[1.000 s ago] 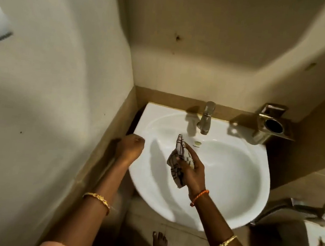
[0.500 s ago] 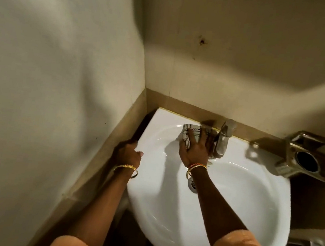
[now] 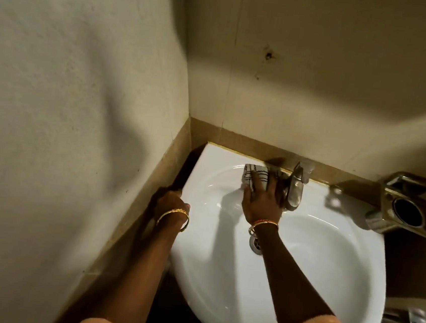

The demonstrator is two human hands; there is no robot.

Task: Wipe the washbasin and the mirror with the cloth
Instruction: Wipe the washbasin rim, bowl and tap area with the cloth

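Pressing the striped cloth (image 3: 256, 175) flat on the washbasin (image 3: 327, 265) back ledge, just left of the tap (image 3: 294, 189), right hand (image 3: 262, 206) fingers straight; left hand (image 3: 170, 204) fingers curled over the basin's left rim.

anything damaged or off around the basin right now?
One thing: a dark hole with streaks below it mars the wall above the tap. Otherwise normal: right hand presses the cloth on the washbasin rim, left hand grips its edge.
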